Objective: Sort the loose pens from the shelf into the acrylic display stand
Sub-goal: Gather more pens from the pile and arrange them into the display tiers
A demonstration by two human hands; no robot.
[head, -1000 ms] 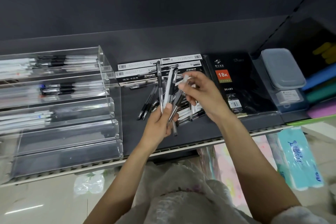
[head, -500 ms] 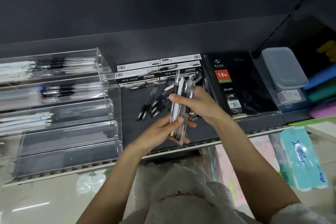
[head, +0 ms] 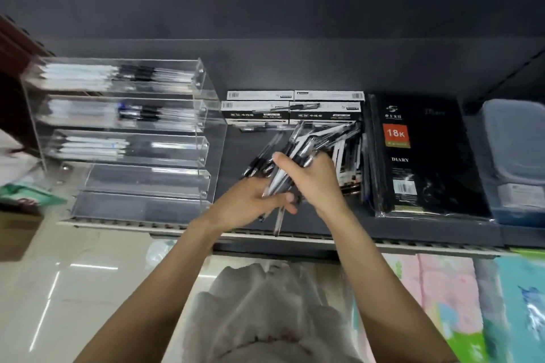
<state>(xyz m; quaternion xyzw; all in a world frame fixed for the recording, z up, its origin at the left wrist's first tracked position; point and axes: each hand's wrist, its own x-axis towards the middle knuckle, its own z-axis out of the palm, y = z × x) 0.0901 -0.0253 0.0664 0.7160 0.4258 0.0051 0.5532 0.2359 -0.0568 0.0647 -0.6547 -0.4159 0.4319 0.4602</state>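
Both my hands hold one bundle of pens point(head: 290, 163) above the dark shelf point(head: 324, 228). My left hand point(head: 253, 203) grips the bundle's lower end from the left. My right hand point(head: 312, 178) clasps its middle from above, thumb pointing left. The pens are clear and white with black grips, fanned up and to the right. More loose pens point(head: 259, 158) lie on the shelf behind my hands. The tiered acrylic display stand point(head: 206, 138) is at the left; its upper three tiers hold pens, and its lower two hold none.
White pen boxes point(head: 292, 107) stand at the shelf's back. Black diary notebooks point(head: 424, 156) lie to the right, then a grey lidded plastic box point(head: 514, 138). The shelf's front rail point(head: 295, 237) runs below my hands. Colourful packs point(head: 472, 303) sit lower right.
My hands closed together on the gathered pens and the bundle tilted to the right. The view swung left, so the stand now shows more fully.
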